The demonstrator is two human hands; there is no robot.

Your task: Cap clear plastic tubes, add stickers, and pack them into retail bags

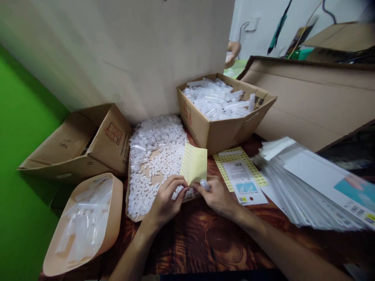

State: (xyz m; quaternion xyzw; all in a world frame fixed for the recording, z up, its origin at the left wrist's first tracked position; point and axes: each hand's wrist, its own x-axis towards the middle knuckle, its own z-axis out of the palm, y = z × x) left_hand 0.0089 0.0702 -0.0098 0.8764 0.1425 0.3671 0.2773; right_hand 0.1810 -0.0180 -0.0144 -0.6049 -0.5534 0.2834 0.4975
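Note:
My left hand (168,197) pinches the lower edge of a folded yellow sticker sheet (199,162), thumb and fingertips pressed together. My right hand (218,195) is closed beside it, its thumb at the sheet's lower corner. A clear plastic tube (205,184) pokes out of the right fist, its end facing up; the rest of it is hidden by the fingers. Behind both hands lies a shallow cardboard tray (159,154) heaped with small white plastic pieces. Whether a sticker is between my left fingertips is too small to tell.
A cardboard box (225,136) of clear tubes stands behind. At left are another box (113,132) and a peach bin (113,222) holding tubes. Right are a printed card (246,181) on a yellow dotted sheet (224,166) and fanned packages (310,187). Another person's hand (233,52) shows beyond the partition.

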